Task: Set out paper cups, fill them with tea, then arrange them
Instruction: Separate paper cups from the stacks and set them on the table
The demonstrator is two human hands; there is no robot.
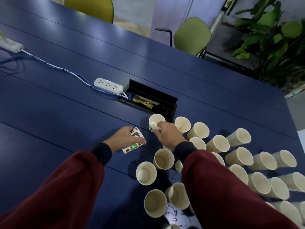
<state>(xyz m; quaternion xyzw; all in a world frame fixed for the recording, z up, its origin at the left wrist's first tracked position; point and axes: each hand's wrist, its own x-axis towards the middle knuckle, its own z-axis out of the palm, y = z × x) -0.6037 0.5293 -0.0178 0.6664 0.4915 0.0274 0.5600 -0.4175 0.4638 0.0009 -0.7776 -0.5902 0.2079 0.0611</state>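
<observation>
left grip (123,140): holds patterned cup (133,147) | right grip (166,135): pinches upright cup (156,119) rim | cup cluster (239,158): standing just right

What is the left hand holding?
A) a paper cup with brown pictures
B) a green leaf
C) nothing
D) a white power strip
A: the left hand grips the patterned paper cup, while the right hand pinches another cup by its rim.

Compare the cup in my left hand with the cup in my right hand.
The left-hand cup lies tilted, printed wall showing; the right-hand cup stands upright, pale inside showing. The left hand wraps its cup's side; the right hand pinches its cup's rim. Both are paper cups.
</observation>
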